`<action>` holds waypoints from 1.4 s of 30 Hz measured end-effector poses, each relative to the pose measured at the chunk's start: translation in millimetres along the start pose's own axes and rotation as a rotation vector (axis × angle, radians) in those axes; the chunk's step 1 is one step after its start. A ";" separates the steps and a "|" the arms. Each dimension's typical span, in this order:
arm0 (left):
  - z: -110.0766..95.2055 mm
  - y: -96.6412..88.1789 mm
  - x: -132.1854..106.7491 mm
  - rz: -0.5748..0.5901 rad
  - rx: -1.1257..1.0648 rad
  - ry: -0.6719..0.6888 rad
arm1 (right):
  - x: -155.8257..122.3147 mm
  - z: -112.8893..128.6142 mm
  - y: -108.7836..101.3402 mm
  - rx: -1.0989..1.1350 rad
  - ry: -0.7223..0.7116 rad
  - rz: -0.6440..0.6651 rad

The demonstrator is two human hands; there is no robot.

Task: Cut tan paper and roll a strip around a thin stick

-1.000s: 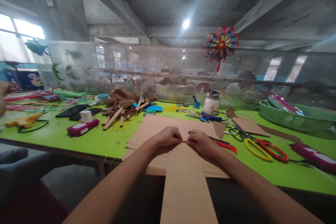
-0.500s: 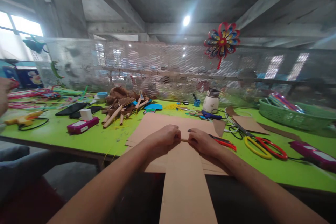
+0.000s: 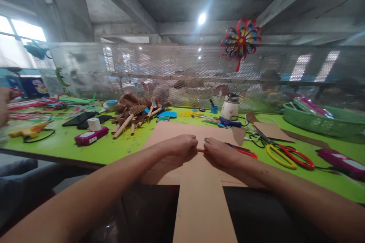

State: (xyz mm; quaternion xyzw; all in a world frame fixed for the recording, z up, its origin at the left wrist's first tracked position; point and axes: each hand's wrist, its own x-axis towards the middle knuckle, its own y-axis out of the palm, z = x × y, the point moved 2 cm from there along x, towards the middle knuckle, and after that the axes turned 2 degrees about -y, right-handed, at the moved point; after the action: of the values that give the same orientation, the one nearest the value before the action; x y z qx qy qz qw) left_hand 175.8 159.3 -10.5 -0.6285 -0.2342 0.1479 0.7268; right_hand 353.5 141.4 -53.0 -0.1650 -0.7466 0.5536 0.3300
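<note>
A long strip of brown kraft paper [image 3: 203, 201] runs from the table's edge toward me and hangs down at the bottom of the view. Its far end is curled into a thin roll [image 3: 200, 150]. The fingers of my left hand [image 3: 186, 146] are closed on the left end of this roll. On the right end, my right hand [image 3: 217, 152] pinches it too, with a small dark item at its fingers that I cannot make out. Beneath both hands lie larger sheets of brown paper [image 3: 168, 131]. Red-handled scissors [image 3: 247, 152] rest beside my right hand.
Large scissors with yellow and red handles [image 3: 281, 155] lie to the right, near a green basket [image 3: 322, 121]. Behind stand a white jug [image 3: 229, 107] and a blue glue gun [image 3: 230, 122]. Paper rolls [image 3: 127, 123] and a purple power box [image 3: 91, 136] are left. Another person's hand [image 3: 4, 106] shows far left.
My forearms have swung outward, elbows wider apart. Both hands stay closed at the strip's rolled end, which now shows more plainly between them. The view has shifted slightly.
</note>
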 end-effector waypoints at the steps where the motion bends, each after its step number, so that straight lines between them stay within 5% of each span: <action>1: -1.5 0.4 -0.7 -0.001 0.026 0.002 | 0.5 1.1 -1.6 -0.017 -0.020 0.008; 11: -4.5 33.0 -8.7 -0.181 0.111 -0.005 | 5.8 9.9 -12.3 -0.172 -0.101 0.134; 19: -17.2 15.6 -28.2 -0.291 -0.070 -0.029 | -1.6 10.8 -15.4 -0.186 -0.147 0.050; 23: -16.1 12.5 -33.8 -0.253 -0.150 -0.083 | -0.8 16.0 -16.3 -0.233 -0.196 0.060; 28: 9.0 8.5 -17.2 -0.055 -0.371 -0.265 | -4.6 17.6 -15.8 -0.215 -0.141 0.012; 34: 29.9 3.3 8.9 0.052 -0.505 -0.269 | -11.0 20.0 -19.9 -0.223 -0.153 -0.154; 42: 30.2 4.5 -8.7 0.102 -0.836 -0.273 | 1.2 13.7 -20.3 -0.163 -0.092 -0.187</action>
State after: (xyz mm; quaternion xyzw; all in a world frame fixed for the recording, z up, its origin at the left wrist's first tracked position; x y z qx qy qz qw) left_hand 152.9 181.2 -13.2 -0.8541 -0.3362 0.1577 0.3642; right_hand 345.9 125.5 -35.9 -0.0953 -0.8155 0.4650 0.3312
